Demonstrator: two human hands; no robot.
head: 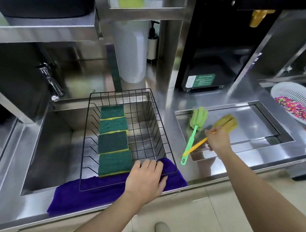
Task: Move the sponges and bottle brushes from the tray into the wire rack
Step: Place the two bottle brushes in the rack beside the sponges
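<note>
A black wire rack (159, 116) sits over the sink, and several green-and-yellow sponges (113, 142) lie in a row inside it. My left hand (146, 180) rests on the rack's near right corner, fingers spread over the rim. On the steel tray (259, 130) to the right, my right hand (217, 140) grips the handle of the yellow bottle brush (227, 122), its foam head raised toward the tray's middle. The green bottle brush (196, 126) lies beside it, its foam head on the tray and its handle end over the counter edge.
A purple cloth (88, 194) lies under the rack's front edge. A faucet (51, 81) stands at the back left. A white colander (297, 106) of coloured bits sits at far right. A black appliance (213, 47) and a white container (133, 51) stand behind.
</note>
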